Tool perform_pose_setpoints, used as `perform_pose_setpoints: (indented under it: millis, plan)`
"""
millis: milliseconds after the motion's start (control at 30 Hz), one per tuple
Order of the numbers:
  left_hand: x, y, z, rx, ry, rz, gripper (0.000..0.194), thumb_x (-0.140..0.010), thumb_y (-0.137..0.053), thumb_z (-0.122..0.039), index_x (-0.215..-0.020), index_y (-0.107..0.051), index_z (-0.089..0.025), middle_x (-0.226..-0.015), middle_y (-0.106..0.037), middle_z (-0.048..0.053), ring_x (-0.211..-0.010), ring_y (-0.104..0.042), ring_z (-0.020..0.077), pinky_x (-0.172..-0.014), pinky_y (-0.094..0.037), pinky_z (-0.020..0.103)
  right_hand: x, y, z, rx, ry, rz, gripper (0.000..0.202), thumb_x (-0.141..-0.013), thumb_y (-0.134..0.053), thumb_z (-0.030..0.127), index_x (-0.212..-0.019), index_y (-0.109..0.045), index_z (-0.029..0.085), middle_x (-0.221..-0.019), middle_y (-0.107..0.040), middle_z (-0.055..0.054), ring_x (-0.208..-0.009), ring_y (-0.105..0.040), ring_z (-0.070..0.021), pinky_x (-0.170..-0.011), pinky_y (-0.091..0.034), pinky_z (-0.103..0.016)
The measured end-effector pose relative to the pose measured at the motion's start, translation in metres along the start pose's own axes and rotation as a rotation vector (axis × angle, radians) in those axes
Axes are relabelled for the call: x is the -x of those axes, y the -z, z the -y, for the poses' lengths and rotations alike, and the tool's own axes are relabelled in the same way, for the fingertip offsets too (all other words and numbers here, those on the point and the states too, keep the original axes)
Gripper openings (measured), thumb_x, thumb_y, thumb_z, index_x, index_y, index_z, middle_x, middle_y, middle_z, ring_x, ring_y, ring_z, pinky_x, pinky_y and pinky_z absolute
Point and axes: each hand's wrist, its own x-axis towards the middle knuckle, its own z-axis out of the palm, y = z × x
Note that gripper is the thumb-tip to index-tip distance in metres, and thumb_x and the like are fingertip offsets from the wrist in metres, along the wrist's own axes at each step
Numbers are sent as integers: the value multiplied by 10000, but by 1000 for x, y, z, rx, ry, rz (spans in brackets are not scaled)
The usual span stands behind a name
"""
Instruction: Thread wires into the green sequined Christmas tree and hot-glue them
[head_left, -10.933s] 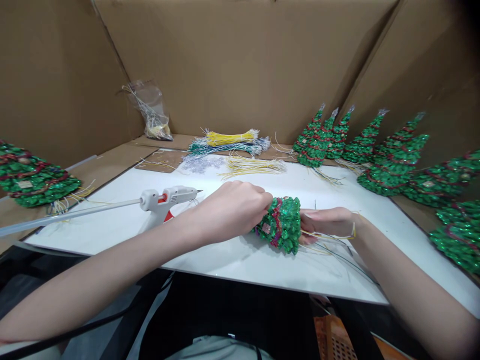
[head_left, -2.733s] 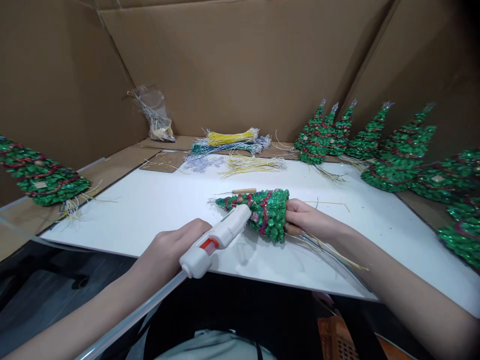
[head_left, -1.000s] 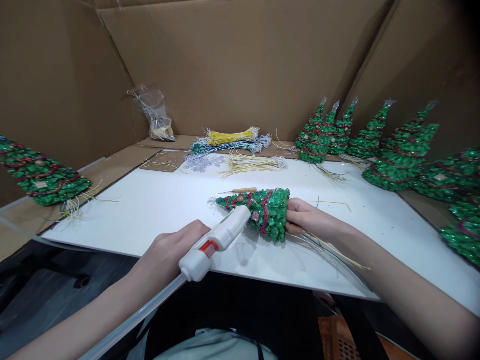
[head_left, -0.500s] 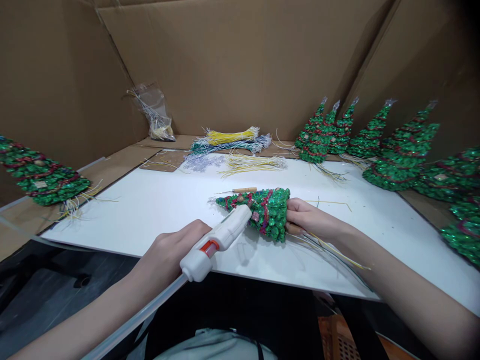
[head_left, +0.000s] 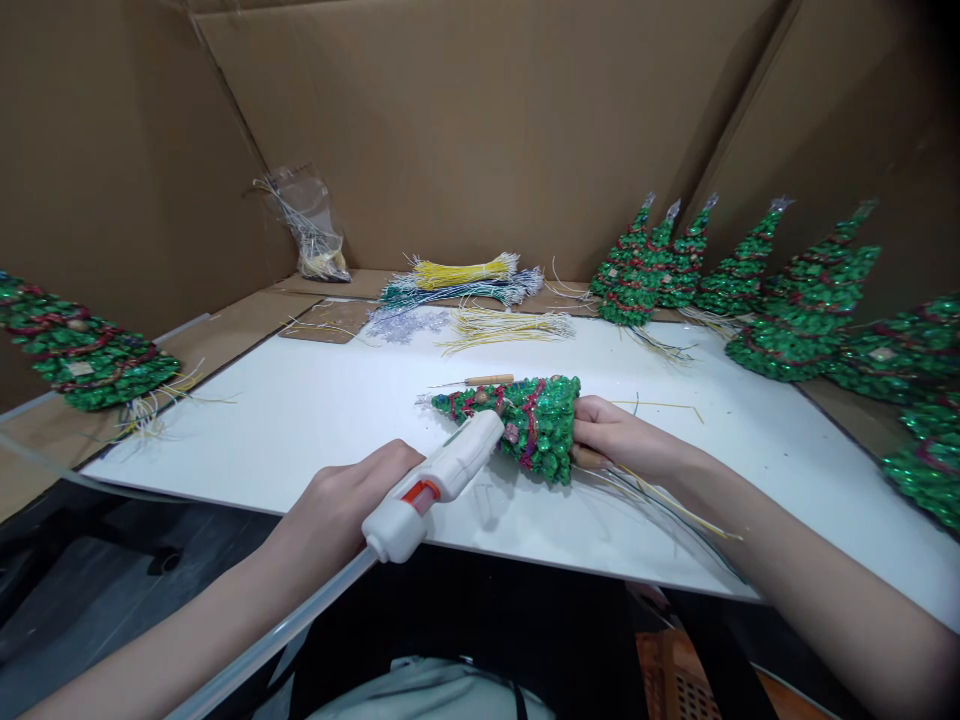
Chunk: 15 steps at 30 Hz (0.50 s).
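Observation:
My left hand (head_left: 367, 490) is closed round a white hot glue gun (head_left: 442, 480) with a long clear glue stick (head_left: 277, 635) in its rear end. The gun's front is over a small green Christmas tree (head_left: 544, 430) with red garlands, lying on its side, tip to the left. Its nozzle is hard to make out against the branches. My right hand (head_left: 611, 435) grips the tree at its base, fingers partly hidden there. Yellow, white and dark wires (head_left: 660, 500) trail from the base under my right wrist. An awl with a wooden handle (head_left: 489, 380) lies just behind the tree.
Bundles of yellow and green wires (head_left: 465, 275) lie at the back, with loose wires (head_left: 510, 328) before them. A plastic bag (head_left: 311, 225) leans in the left corner. Several finished-looking trees (head_left: 802, 310) line the right side; another tree (head_left: 94, 350) stands left. Cardboard walls (head_left: 487, 130) enclose the white board (head_left: 262, 430).
Almost nothing differs. The glue gun has shifted very slightly to the right; the tree and my right hand stay in place.

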Motion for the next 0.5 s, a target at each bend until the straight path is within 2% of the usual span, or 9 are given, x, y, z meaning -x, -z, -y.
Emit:
perform_pose_setpoints:
  millis: [133,367,500]
  plan:
    - [0,0,1,-9,-22,-48,181,-916,-407,-239,-968,-578,-209,-870,-604,-13,-642,-569,89,-609,-403,197,0,0,0,-9,0,3,295,-902,-533,392,-710,-493,171,-382,-346,98,-377,-224,-45,-429,-173,-207]
    - [-3,1,-5,35,110,-10,218,-914,-421,-326,-893,-610,-219,-773,-623,-23,-580,-539,99,-558,-417,180,0,0,-1,-19,1,7,294,-905,-539,395,-719,-499,170,-381,-349,103,-375,-221,-42,-427,-174,-206]
    - [-3,2,-7,41,141,-11,255,-914,-409,-367,-878,-614,-219,-776,-642,-17,-579,-544,103,-546,-421,176,-1,0,-1,-28,9,12,300,-909,-538,382,-699,-491,173,-377,-345,106,-372,-220,-40,-431,-180,-204]
